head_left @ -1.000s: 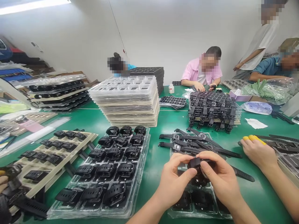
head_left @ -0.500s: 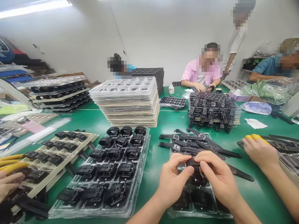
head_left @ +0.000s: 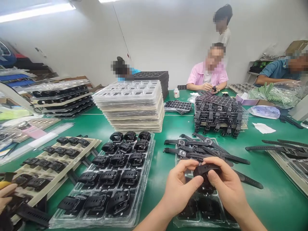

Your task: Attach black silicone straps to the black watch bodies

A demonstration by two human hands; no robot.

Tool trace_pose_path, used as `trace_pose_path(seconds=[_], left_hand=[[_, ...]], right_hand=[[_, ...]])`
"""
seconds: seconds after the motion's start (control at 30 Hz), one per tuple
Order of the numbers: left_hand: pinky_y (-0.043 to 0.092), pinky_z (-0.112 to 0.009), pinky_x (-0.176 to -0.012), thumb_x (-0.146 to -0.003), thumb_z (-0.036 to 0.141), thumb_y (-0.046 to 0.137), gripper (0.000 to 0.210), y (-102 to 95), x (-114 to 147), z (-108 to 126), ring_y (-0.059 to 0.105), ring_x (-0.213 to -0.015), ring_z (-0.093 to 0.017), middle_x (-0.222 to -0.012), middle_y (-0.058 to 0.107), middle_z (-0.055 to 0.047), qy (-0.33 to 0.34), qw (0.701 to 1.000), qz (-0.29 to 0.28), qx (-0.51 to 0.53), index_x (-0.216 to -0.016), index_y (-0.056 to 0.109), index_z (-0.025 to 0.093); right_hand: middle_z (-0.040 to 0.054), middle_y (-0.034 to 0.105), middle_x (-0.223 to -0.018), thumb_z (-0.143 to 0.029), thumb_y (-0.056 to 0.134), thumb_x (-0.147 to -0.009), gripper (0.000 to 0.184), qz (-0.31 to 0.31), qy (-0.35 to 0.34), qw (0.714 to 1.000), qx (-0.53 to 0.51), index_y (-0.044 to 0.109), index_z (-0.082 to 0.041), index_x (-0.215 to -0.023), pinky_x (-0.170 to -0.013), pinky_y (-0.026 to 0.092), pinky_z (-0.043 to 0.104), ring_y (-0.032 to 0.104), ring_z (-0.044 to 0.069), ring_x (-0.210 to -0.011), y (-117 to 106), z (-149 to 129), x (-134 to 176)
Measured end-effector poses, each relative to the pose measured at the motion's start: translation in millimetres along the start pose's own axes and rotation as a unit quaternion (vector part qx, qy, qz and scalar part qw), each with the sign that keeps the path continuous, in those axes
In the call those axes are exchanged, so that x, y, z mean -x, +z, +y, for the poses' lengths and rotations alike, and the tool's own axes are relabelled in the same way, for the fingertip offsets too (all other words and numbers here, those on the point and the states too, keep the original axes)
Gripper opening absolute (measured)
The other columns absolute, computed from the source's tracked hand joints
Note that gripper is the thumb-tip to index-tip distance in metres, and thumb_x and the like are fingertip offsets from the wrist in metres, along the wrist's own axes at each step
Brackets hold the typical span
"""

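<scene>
Between my two hands is a black smartwatch (head_left: pixel 206 169), its strap bent round into a loop. My left hand (head_left: pixel 181 186) closes on its left side with thumb and fingers. On the other side, my right hand (head_left: pixel 228 183) pinches the strap. The watch is held above a clear plastic tray (head_left: pixel 218 221), where several looped watches (head_left: pixel 209 207) sit in the front pockets. Flat watches with straps stretched out (head_left: pixel 204 149) lie heaped across the tray's far end. My hands hide part of the tray's middle.
Left of my hands stands a clear tray of looped watches (head_left: pixel 115 176); a beige tray (head_left: pixel 79 154) lies further left. Behind rises a tall tray stack (head_left: pixel 134 109); watches are piled (head_left: pixel 216 115) beside it. A co-worker's hand (head_left: pixel 6 195) shows at left; people sit across the green table.
My hands have turned the watch, and its strap now shows as a curved loop. At right, a co-worker's hand has left the view. The left co-worker's hand has drawn back towards the edge.
</scene>
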State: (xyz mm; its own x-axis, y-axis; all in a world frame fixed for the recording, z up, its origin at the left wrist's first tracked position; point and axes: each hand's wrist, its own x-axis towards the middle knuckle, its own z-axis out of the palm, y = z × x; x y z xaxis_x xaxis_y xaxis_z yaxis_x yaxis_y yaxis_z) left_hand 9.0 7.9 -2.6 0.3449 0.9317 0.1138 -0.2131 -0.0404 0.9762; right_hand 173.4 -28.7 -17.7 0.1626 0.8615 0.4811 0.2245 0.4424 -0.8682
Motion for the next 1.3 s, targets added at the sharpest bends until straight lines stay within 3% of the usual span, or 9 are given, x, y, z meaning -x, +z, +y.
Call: trace_pose_path(seconds=[0.13, 0.37, 0.57, 0.9, 0.97, 1.03, 1.13, 1.23, 1.3], left_hand=[[0.051, -0.033, -0.085, -0.072, 0.033, 0.086, 0.03, 1.5, 0, 1, 0.063, -0.091, -0.022, -0.094, 0.071, -0.007, -0.017, 0.999, 0.01, 0.029, -0.096, 0.077, 0.018], [0.05, -0.034, -0.082, -0.071, 0.032, 0.085, 0.023, -0.3, -3, 2, 0.061, -0.084, -0.021, -0.085, 0.067, -0.006, 0.016, 0.999, 0.032, -0.017, -0.09, 0.081, 0.02], [0.05, -0.034, -0.084, -0.074, 0.027, 0.083, 0.022, -0.5, -1, 1, 0.061, -0.087, -0.022, -0.088, 0.067, -0.006, 0.03, 0.998, 0.027, -0.045, -0.095, 0.082, 0.022], [0.05, -0.034, -0.085, -0.077, 0.028, 0.08, 0.018, -2.5, -4, 0, 0.062, -0.088, -0.022, -0.088, 0.069, -0.007, 0.044, 0.996, 0.03, -0.066, -0.093, 0.081, 0.019], [0.05, -0.034, -0.086, -0.078, 0.03, 0.08, 0.02, -2.0, -3, 1, 0.062, -0.091, -0.022, -0.092, 0.07, -0.007, 0.04, 0.997, 0.024, -0.068, -0.095, 0.08, 0.019], [0.051, -0.033, -0.087, -0.083, 0.034, 0.077, 0.026, -2.1, -1, 1, 0.064, -0.094, -0.022, -0.098, 0.071, -0.009, 0.034, 0.998, 0.006, -0.054, -0.104, 0.077, 0.019], [0.054, -0.032, -0.081, -0.092, 0.036, 0.068, 0.032, -4.9, 1, 0, 0.067, -0.088, -0.02, -0.098, 0.073, -0.009, 0.036, 0.998, -0.041, -0.04, -0.119, 0.067, 0.02], [0.055, -0.031, -0.076, -0.094, 0.028, 0.067, 0.014, -9.6, -2, 1, 0.066, -0.082, -0.019, -0.087, 0.072, -0.005, 0.166, 0.972, -0.043, -0.159, -0.105, 0.07, 0.02], [0.055, -0.032, -0.075, -0.093, 0.021, 0.068, 0.005, -12.5, -6, 2, 0.062, -0.08, -0.019, -0.082, 0.071, -0.004, 0.319, 0.904, -0.013, -0.284, -0.097, 0.071, 0.02]], right_hand=[[0.0022, 0.07, -0.104, -0.029, 0.062, -0.1, 0.015, 0.026, 0.007, 1.0, 0.001, 0.066, -0.031, -0.114, -0.079, 0.058, 0.024, 0.068, 0.018, -0.092, 1, 3, 2], [0.0061, 0.072, -0.11, -0.033, 0.059, -0.101, 0.018, -0.023, -0.004, 0.998, 0.062, 0.072, -0.029, -0.112, -0.086, 0.057, 0.033, 0.067, 0.025, -0.104, 3, 1, -1], [0.0039, 0.075, -0.098, -0.036, 0.068, -0.096, 0.011, 0.051, 0.016, 0.999, -0.004, 0.078, -0.029, -0.097, -0.079, 0.061, 0.03, 0.071, 0.022, -0.091, 10, 1, -1], [0.0058, 0.077, -0.096, -0.04, 0.075, -0.09, 0.013, 0.009, 0.046, 0.998, -0.04, 0.083, -0.031, -0.086, -0.079, 0.061, 0.033, 0.071, 0.025, -0.091, 10, -2, -6], [0.0067, 0.075, -0.095, -0.045, 0.074, -0.089, 0.019, 0.021, 0.078, 0.995, -0.054, 0.083, -0.029, -0.089, -0.07, 0.06, 0.032, 0.069, 0.022, -0.08, 13, -2, -5], [0.0046, 0.07, -0.077, -0.052, 0.072, -0.09, 0.028, 0.034, 0.135, 0.985, -0.1, 0.081, -0.026, -0.096, -0.054, 0.053, 0.027, 0.061, 0.017, -0.061, 15, -3, -5], [-0.0042, 0.048, -0.051, -0.061, 0.073, -0.086, 0.042, 0.044, 0.23, 0.952, -0.195, 0.077, -0.02, -0.099, -0.044, 0.041, 0.023, 0.045, 0.012, -0.047, 16, -5, -6], [-0.0075, 0.039, -0.048, -0.064, 0.074, -0.083, 0.048, 0.022, 0.28, 0.931, -0.232, 0.074, -0.018, -0.095, -0.044, 0.037, 0.022, 0.037, 0.01, -0.045, 16, -8, -6], [-0.0076, 0.04, -0.049, -0.063, 0.072, -0.085, 0.047, 0.001, 0.283, 0.933, -0.22, 0.073, -0.018, -0.098, -0.044, 0.034, 0.022, 0.036, 0.01, -0.045, 14, -9, -5]])
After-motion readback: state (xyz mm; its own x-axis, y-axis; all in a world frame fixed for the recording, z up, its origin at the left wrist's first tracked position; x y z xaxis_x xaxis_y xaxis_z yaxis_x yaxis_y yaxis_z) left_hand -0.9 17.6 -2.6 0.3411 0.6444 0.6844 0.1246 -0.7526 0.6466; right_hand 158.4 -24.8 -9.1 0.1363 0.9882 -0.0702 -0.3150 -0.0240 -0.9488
